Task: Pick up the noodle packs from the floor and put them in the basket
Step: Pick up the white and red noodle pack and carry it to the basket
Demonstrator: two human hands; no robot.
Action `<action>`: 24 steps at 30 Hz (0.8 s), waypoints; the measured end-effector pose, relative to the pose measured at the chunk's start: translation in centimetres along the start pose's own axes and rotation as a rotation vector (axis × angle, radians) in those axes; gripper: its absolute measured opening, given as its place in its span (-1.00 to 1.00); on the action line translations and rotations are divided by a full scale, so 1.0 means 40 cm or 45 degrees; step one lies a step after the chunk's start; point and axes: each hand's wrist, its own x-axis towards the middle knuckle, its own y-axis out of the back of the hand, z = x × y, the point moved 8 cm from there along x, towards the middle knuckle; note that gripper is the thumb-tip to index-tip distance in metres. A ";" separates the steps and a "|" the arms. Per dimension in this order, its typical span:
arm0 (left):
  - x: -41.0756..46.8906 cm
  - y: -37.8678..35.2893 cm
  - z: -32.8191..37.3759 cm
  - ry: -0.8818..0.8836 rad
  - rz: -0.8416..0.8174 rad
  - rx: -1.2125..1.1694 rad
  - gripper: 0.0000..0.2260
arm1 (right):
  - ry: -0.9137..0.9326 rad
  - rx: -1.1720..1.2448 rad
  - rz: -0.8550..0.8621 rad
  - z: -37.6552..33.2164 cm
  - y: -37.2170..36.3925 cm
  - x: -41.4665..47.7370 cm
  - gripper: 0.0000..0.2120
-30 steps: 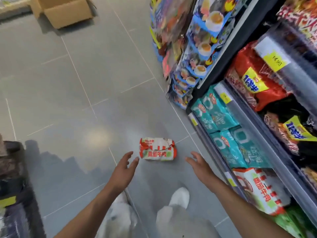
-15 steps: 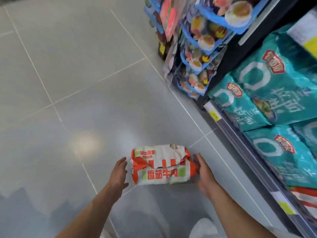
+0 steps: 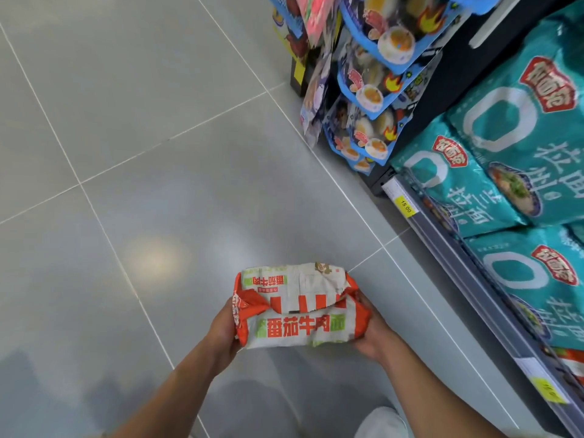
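A: Noodle pack (image 3: 300,308) status?
B: Gripped at both ends. Left hand (image 3: 222,331) fingers curled round orange end, right hand (image 3: 374,333) wrapped round other end. Held level over floor (image 3: 126,153), near shelf (image 3: 448,235) of teal packs (image 3: 521,137).

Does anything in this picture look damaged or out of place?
The noodle pack, held between the left hand and the right hand, looks crumpled: its wrapper is creased, unlike the smooth teal packs on the shelf.
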 end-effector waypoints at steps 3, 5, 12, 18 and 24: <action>-0.060 -0.002 0.023 0.007 0.040 -0.004 -0.62 | -0.010 -0.009 -0.016 -0.011 -0.026 -0.065 -0.45; -0.125 -0.010 0.049 0.004 0.055 -0.006 -0.63 | -0.015 0.000 -0.013 -0.024 -0.042 -0.127 -0.45; -0.461 -0.096 0.208 -0.035 0.111 0.067 -0.69 | -0.007 0.024 -0.083 -0.119 -0.127 -0.453 -0.46; -0.847 -0.264 0.398 -0.086 0.041 0.077 -0.57 | 0.041 0.049 -0.140 -0.254 -0.209 -0.841 -0.46; -1.236 -0.391 0.583 -0.061 0.143 0.226 -0.59 | 0.157 0.071 -0.081 -0.392 -0.201 -1.258 -0.40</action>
